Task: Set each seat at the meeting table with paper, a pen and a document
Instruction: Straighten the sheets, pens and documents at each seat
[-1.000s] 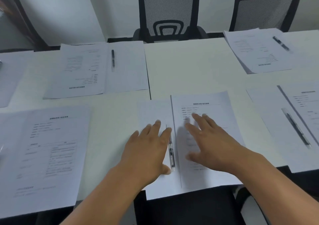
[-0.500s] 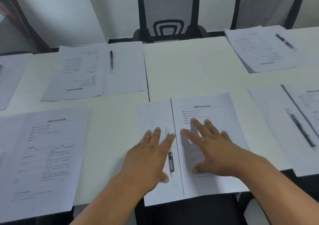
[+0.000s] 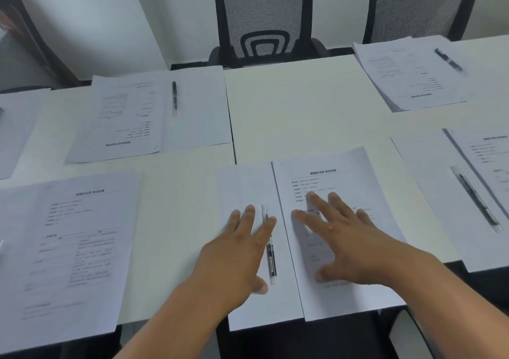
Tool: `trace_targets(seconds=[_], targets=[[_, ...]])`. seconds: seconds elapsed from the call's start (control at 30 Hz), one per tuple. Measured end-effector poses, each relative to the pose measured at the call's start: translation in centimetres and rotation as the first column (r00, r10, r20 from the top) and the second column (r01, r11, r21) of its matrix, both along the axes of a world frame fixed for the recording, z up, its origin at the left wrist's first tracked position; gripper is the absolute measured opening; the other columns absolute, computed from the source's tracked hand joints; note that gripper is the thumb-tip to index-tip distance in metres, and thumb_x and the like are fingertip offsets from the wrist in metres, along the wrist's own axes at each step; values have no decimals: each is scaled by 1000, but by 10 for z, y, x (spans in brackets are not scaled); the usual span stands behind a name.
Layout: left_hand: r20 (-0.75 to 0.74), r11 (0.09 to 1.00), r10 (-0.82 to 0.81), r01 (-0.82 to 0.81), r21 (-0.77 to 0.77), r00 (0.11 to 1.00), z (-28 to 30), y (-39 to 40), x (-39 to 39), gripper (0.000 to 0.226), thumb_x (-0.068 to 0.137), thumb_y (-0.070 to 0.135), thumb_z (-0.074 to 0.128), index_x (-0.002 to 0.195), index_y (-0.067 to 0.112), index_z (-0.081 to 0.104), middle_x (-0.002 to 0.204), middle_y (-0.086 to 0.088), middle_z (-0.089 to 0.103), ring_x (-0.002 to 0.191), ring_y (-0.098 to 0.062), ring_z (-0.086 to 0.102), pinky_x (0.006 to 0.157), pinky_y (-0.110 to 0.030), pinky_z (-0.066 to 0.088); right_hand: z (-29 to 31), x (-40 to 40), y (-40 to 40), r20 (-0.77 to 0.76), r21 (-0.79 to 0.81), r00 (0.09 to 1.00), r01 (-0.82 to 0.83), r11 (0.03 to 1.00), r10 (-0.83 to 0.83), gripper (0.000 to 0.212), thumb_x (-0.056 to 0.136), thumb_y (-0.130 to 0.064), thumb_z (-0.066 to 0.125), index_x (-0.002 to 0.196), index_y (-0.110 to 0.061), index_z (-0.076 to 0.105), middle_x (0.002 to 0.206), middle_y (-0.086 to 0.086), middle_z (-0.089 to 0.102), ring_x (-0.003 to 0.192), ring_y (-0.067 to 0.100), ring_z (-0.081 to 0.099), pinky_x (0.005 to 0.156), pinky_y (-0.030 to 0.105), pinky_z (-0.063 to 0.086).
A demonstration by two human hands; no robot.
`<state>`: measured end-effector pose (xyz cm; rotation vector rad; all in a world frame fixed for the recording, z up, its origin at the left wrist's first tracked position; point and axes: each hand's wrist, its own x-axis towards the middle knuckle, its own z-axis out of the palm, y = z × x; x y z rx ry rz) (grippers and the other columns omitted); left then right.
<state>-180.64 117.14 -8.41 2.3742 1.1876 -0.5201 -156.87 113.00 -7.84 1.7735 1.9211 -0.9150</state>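
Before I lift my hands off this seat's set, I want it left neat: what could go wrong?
The blank sheet and printed document overhang the table edge, so a dragging left hand or right hand could pull them off. The pen lies loose beside your left fingers and may roll.

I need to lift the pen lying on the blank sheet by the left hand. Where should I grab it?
Pinch the pen across its dark mid-barrel, coming from above. It lies flat, pointing away, with the left hand along one side and the printed document close on the other, so likely only the top is free.
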Motion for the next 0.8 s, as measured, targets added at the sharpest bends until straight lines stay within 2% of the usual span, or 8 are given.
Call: trace_targets(seconds=[0.2,0.8], targets=[[0,1000,6,-6,-4,1000,1,4,1,125,93,45,83,170,43,-14,181,4,-22,169,-21,-13,122,-44,42,1,4,9,-9,4,1000,17,1000,-17,117,88,-51,83,165,-53,-6,174,-15,-33,162,25,-31,132,65,3],[57,999,35,-34,-11,998,-3,3,-8,126,91,42,86,171,41,-10,181,9,-20,168,-18,-13,125,-43,38,-3,9,0,-8,-7,999,32,999,-32,119,88,-51,82,165,-55,-9,171,-18,-37,160,20,-35,133,62,0]])
